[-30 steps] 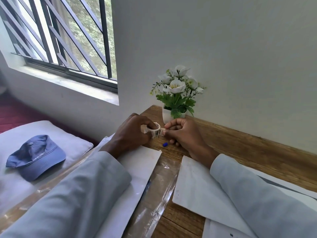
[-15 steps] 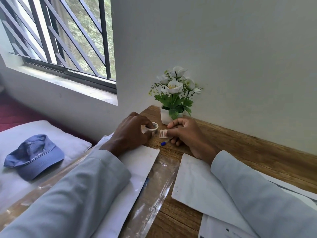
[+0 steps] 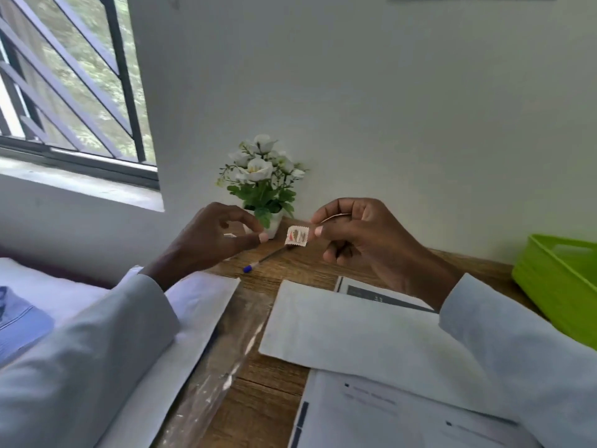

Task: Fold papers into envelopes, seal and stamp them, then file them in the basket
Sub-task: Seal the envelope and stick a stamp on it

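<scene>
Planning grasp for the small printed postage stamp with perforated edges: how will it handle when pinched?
The small printed postage stamp with perforated edges hangs slightly curled from the right hand, pinched by one edge: probably floppy and very light. Thin paper, so it likely creases or tears easily.

The stamp's [image 3: 297,235] design is too small to read; the green basket [image 3: 562,286] and blue cap [image 3: 19,321] are cut off by the edges.

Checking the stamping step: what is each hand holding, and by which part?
The right hand pinches the stamp by its right edge. The left hand seems to hold nothing.
</scene>
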The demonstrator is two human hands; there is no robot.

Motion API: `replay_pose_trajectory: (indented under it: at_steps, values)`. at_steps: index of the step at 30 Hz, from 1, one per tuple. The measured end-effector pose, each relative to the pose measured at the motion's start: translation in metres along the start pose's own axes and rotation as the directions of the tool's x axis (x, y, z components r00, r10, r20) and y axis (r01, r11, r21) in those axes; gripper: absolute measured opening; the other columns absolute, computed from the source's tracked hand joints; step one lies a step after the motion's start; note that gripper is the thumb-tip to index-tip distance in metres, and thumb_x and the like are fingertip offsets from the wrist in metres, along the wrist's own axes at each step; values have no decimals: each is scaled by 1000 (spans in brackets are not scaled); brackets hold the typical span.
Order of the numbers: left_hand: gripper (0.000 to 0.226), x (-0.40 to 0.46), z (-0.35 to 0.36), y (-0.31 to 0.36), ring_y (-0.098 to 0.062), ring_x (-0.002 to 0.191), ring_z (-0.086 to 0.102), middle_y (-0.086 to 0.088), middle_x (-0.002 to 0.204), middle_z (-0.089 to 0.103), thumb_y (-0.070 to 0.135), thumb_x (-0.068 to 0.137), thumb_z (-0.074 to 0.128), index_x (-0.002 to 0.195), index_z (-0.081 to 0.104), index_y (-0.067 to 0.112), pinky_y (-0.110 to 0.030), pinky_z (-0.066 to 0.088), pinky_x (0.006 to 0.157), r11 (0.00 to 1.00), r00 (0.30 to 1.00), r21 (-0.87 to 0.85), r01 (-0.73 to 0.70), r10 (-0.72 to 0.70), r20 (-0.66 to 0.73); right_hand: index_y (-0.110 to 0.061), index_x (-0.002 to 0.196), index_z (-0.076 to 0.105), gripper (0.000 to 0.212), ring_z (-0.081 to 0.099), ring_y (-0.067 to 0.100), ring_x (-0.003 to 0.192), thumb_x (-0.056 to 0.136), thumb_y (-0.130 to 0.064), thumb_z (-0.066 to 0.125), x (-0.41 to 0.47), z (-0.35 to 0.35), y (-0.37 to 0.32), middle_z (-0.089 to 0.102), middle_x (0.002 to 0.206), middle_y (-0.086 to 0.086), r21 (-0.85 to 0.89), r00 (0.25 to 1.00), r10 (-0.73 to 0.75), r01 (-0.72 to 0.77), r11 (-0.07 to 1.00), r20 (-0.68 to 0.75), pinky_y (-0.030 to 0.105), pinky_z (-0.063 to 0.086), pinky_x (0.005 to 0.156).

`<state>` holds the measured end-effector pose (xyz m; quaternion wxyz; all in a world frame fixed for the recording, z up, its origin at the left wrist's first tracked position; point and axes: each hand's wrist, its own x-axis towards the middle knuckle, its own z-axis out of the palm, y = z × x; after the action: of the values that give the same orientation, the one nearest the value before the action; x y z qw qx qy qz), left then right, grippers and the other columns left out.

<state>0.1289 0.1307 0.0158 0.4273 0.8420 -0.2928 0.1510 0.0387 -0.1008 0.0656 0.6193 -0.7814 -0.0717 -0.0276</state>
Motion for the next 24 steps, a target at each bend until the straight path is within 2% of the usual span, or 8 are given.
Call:
replay_pose_trajectory:
  at_steps: [2, 4, 7, 10, 14, 17, 22, 24]
  values:
    - [41, -1, 5, 28, -16, 87, 69, 12, 93, 74, 59, 59, 79, 86, 76, 28, -40, 56, 78, 993, 983, -108, 38, -18, 183, -1, 98, 68, 12, 60, 16, 50, 86, 2, 66, -18, -13, -3, 72, 91, 28, 22, 999, -15, 16, 1000, -33, 24, 45, 49]
    - [38, -2, 15, 54, -15, 90, 70, 8, 99, 74, 51, 65, 83, 92, 76, 25, -33, 58, 79, 979, 945, -199, 43, 25, 327, -4, 97, 69, 12, 61, 16, 50, 86, 1, 66, -35, -24, -1, 72, 83, 18, 71, 997, -7, 12, 997, -74, 22, 47, 47]
    - [30, -3, 38, 91, -8, 76, 69, 1, 87, 76, 33, 69, 77, 89, 75, 11, -17, 54, 68, 944, 956, -331, 15, 83, 280, -8, 94, 71, 13, 61, 15, 51, 86, 1, 66, -60, -40, 3, 73, 81, 10, 149, 990, 17, 4, 989, -142, 21, 48, 47]
    - [27, -3, 59, 108, -12, 73, 68, -5, 83, 76, 36, 71, 75, 83, 76, 13, -26, 53, 71, 910, 961, -411, 61, 58, 271, -9, 96, 71, 15, 63, 16, 53, 85, 1, 66, -82, -54, 5, 73, 81, 12, 212, 983, 34, 5, 977, -181, 22, 50, 49]
    - [13, -4, 80, 124, -11, 75, 69, -3, 84, 77, 25, 79, 74, 83, 76, 13, -24, 52, 73, 898, 940, -430, 92, 64, 335, -7, 103, 70, 19, 69, 18, 61, 85, -1, 66, -111, -73, 11, 74, 86, 11, 252, 981, 70, -22, 968, -183, 26, 55, 56]
    - [19, -3, 90, 136, -16, 85, 71, 0, 88, 77, 30, 79, 73, 86, 77, 13, -29, 54, 80, 923, 921, -380, 61, 95, 379, -5, 109, 69, 23, 71, 21, 71, 86, -4, 66, -129, -85, 17, 77, 98, 11, 232, 975, 105, -57, 971, -197, 29, 58, 60]
    - [8, 0, 104, 157, 2, 62, 64, 16, 73, 73, 27, 84, 73, 82, 77, 20, -13, 47, 60, 979, 892, -191, -77, 153, 425, -2, 105, 70, 23, 70, 21, 72, 84, -11, 72, -144, -91, 29, 76, 89, 7, 144, 937, 98, -52, 988, -335, 30, 58, 59]
    - [9, 2, 108, 163, 2, 54, 57, 16, 66, 69, 29, 85, 73, 80, 76, 21, -14, 43, 54, 986, 881, -131, -102, 151, 449, -5, 102, 72, 24, 70, 22, 72, 83, -19, 74, -146, -90, 33, 77, 91, 5, 125, 933, 83, -42, 991, -350, 32, 58, 59]
